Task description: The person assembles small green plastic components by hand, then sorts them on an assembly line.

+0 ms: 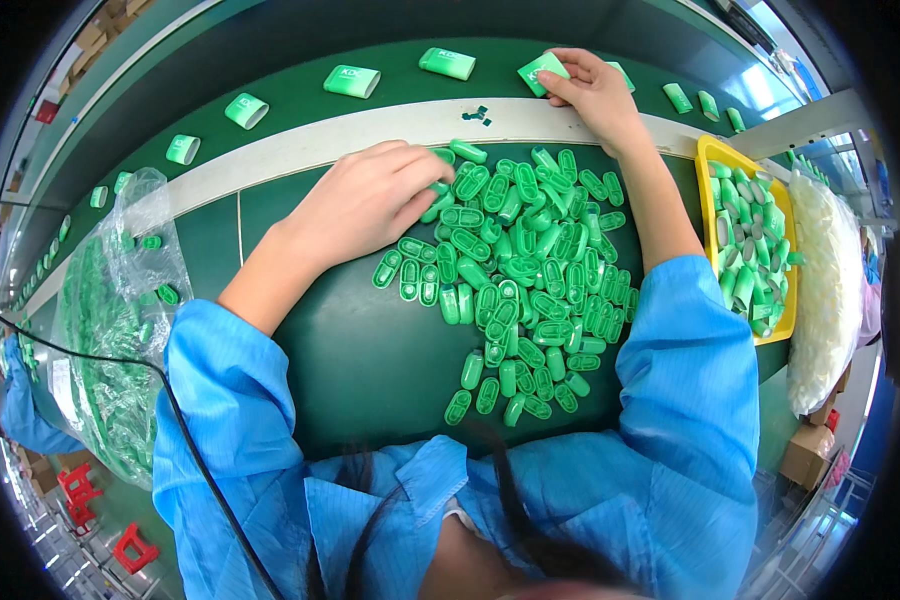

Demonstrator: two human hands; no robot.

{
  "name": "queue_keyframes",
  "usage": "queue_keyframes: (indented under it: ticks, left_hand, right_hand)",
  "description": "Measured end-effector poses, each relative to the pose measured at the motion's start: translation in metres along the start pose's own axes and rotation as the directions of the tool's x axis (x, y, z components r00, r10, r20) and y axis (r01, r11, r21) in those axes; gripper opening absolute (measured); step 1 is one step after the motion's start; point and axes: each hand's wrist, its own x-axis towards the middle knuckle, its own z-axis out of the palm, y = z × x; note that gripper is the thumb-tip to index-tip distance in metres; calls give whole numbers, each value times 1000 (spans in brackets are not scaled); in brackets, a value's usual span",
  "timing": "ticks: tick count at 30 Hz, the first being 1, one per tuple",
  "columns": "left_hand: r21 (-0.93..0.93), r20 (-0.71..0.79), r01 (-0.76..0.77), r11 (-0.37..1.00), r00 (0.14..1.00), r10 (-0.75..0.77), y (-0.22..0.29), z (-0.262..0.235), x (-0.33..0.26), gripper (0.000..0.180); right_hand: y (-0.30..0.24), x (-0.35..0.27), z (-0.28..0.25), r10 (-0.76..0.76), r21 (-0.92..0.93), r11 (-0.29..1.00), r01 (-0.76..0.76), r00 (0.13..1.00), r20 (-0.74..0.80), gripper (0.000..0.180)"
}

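My right hand [592, 92] is over the far green belt, its thumb and fingers pinching a small green-and-white carton sleeve [543, 74]. Just behind those fingers, another pale green sleeve [622, 76] is partly hidden. At the left edge of a heap of green oval plastic cases [525, 265], my left hand [385, 190] has its fingers curled down among the pieces. Green parts show beside its fingertips, but whatever lies inside the grip is hidden. Many of the cases show a recessed oval face; others lie with the smooth side up.
Several sleeves [352, 81] stand spaced along the belt, beyond a white rail [370, 128] with dark green scraps [477, 116]. To the right are a yellow tray [788, 300] of sleeves and a bulky whitish bag [825, 290]. A clear plastic bag [100, 370] and black cable [170, 390] are left.
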Motion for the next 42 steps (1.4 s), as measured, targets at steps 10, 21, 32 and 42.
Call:
queue_keyframes:
  ticks: [10, 21, 32, 42]
  left_hand:
    - [-675, 284, 572, 466, 784, -552, -31, -3, 68, 33]
    - [-869, 28, 306, 390, 816, -578, -34, 31, 69, 35]
    - [-715, 46, 413, 564, 833, -551, -36, 28, 62, 36]
    - [-511, -210, 350, 785, 835, -509, -17, 35, 63, 33]
  right_hand:
    - [-15, -13, 7, -34, 326, 945, -10, 991, 130, 31]
    - [-28, -30, 29, -13, 307, 951, -35, 988, 152, 27]
    - [-26, -29, 30, -73, 276, 961, 20, 981, 182, 28]
    - [-31, -37, 31, -126, 179, 978, 108, 988, 92, 28]
